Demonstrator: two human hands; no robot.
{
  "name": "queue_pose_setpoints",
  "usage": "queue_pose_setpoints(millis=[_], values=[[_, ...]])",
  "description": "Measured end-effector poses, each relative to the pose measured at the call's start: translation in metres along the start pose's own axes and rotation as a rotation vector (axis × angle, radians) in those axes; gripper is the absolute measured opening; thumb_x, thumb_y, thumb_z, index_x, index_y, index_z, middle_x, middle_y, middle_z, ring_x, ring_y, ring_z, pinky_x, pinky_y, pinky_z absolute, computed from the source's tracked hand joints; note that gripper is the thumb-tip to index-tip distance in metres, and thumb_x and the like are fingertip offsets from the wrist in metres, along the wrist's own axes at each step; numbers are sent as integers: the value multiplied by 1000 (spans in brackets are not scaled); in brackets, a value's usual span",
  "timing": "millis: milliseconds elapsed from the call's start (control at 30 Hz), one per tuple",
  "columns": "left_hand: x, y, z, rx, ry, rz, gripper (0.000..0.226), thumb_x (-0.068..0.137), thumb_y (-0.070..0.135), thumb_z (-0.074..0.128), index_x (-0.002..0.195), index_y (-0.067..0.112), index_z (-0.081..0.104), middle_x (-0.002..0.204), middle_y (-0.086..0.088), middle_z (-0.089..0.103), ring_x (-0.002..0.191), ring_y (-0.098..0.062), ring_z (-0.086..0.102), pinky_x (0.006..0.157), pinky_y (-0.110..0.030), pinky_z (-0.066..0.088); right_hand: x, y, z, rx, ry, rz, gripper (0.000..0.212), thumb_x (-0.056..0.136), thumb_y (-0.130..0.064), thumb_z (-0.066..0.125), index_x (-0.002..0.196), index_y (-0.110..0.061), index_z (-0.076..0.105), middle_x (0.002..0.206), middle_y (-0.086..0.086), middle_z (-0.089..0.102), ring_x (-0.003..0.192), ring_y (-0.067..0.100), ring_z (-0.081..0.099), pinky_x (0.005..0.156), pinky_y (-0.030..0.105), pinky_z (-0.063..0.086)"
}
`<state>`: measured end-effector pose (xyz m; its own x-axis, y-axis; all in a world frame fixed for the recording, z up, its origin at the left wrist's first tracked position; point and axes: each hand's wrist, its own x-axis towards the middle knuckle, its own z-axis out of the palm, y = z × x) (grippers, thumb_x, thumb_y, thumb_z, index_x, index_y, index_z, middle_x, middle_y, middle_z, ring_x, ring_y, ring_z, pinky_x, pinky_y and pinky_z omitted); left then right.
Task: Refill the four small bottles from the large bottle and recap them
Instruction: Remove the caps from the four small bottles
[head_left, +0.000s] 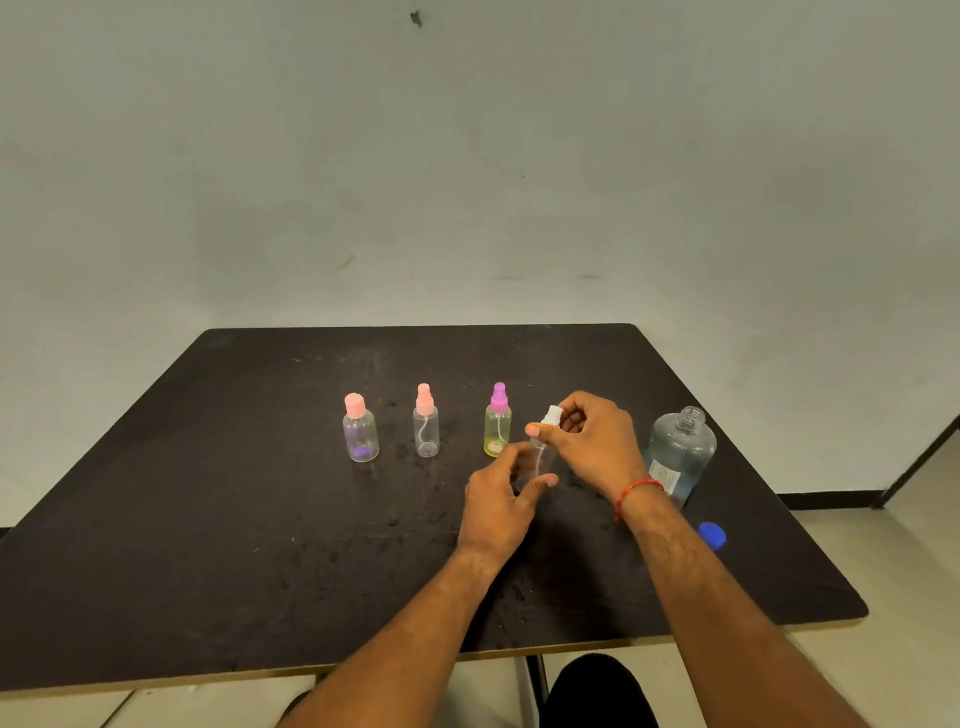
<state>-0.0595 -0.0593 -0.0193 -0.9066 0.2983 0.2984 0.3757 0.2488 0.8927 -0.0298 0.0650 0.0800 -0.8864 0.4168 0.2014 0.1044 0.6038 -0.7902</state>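
Three capped small bottles stand in a row on the black table (218, 519): a round one with a pink cap (360, 429), a clear one with a pink spray top (426, 422), and a yellowish one with a magenta spray top (497, 422). My left hand (501, 501) grips the body of a fourth clear small bottle (541, 460). Its white spray top (551, 415) is pinched between the fingers of my right hand (589, 436). To the right stands the large clear bottle (680, 452), uncapped, holding liquid.
A blue cap (712, 535) lies on the table near its right edge, in front of the large bottle. Water drops speckle the tabletop. A pale wall rises behind the table; my knee shows below its front edge.
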Motion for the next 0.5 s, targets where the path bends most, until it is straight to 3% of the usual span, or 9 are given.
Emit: queue_pose_setpoints(millis=[133,267,333,400,500], values=[[0,1,0,26,-14,-4,38,87,34,78,122,26,65,102,23,63,98,9,60,84,-6,44,1,3,-1,41,-57,-37,19,80,-13,77,94,-23,68,92,-6,67,87,9,63,82,27,55],[1,-2,1,19,-6,-7,36,86,33,79,119,25,66,98,29,63,98,16,59,85,-4,44,1,4,-4,160,-131,-61,43,83,7,65,109,-28,63,100,-9,71,98,7,66,91,31,55],[0,-3,1,10,-4,-5,37,86,33,79,119,25,66,100,27,65,99,14,60,88,-8,47,0,2,-5,181,-129,-65,48,83,1,69,118,-29,56,105,-11,70,100,6,65,92,27,54],[0,-4,2,4,-3,1,38,86,34,79,120,25,66,107,19,69,103,5,64,93,-16,51,-2,0,-4,140,-86,-50,48,80,-17,78,120,-28,54,105,-11,65,95,7,63,84,19,52],[0,-3,1,7,-2,9,37,86,33,79,120,24,66,110,14,70,106,0,64,96,-22,53,-3,-2,-2,6,-22,-17,35,74,-38,82,99,-25,61,87,-10,63,78,7,60,66,16,46]])
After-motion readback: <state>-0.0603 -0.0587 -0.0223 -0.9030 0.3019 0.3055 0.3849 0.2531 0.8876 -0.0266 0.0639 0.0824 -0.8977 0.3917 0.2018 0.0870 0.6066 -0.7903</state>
